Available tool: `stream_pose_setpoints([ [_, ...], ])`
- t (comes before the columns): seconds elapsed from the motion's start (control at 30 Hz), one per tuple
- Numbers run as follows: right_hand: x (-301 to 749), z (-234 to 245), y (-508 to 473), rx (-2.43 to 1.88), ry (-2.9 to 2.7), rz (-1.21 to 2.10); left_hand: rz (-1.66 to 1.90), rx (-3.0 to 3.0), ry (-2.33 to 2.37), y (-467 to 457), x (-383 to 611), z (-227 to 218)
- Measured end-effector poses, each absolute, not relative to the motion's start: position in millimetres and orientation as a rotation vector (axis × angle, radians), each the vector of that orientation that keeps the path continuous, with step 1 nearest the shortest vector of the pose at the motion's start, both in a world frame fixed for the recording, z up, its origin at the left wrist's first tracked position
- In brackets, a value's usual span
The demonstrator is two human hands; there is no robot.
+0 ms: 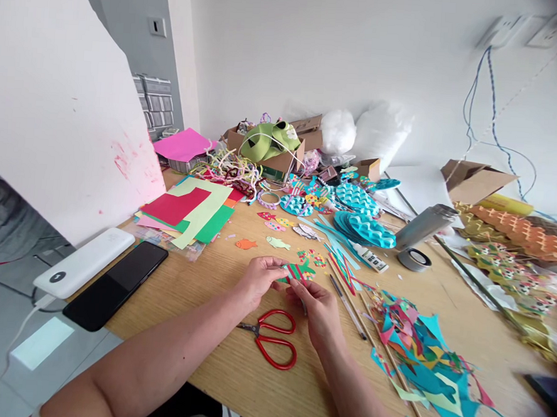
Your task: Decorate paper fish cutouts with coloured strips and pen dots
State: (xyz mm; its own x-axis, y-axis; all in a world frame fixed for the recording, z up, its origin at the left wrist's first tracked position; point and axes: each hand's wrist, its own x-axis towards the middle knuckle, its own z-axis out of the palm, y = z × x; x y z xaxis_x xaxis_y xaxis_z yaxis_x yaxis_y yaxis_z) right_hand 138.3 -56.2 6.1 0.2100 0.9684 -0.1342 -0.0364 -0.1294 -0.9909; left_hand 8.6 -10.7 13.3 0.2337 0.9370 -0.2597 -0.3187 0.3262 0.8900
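Note:
Between my two hands is a green paper fish (pixel 297 271) with red stripes. My left hand (pixel 263 277) pinches its left end, while the fingers of my right hand (pixel 316 304) close on its lower edge. Red-handled scissors (pixel 275 338) lie on the table just below my hands. Beyond the fingers lie an orange paper fish (pixel 246 244), a pale green paper fish (pixel 277 242) and several small coloured ones. Tiny colourful paper bits (pixel 320 260) are scattered behind the held fish.
A phone (pixel 116 285) and a white power bank (pixel 84 261) lie left, near coloured paper sheets (pixel 215 223). Right are a pen (pixel 348 306), a wooden stick (pixel 398 370), paper scraps (pixel 428 350), a glue bottle (pixel 370 258) and a steel flask (pixel 426 227). Blue scalloped discs (pixel 364 229) are stacked behind.

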Motion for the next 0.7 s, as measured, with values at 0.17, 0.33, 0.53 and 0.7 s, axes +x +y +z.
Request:
stream_pose_setpoints([
  [0.17,138.8,2.9,-55.5,-1.344,-0.918,1.145,0.989,0.813,0.926,-12.5,10.4,12.3],
  [0.33,139.4,1.9,-56.0,-1.326,-0.916,1.128,0.985,0.802,0.915,-13.0,10.0,13.0],
  [0.53,139.7,4.1,-56.9,-1.307,-0.933,1.122,0.955,0.833,0.905,-12.8,9.8,12.2],
  [0.7,138.9,5.9,-57.2,-1.317,-0.952,1.124,0.924,0.874,0.96,-11.6,10.2,10.1],
])
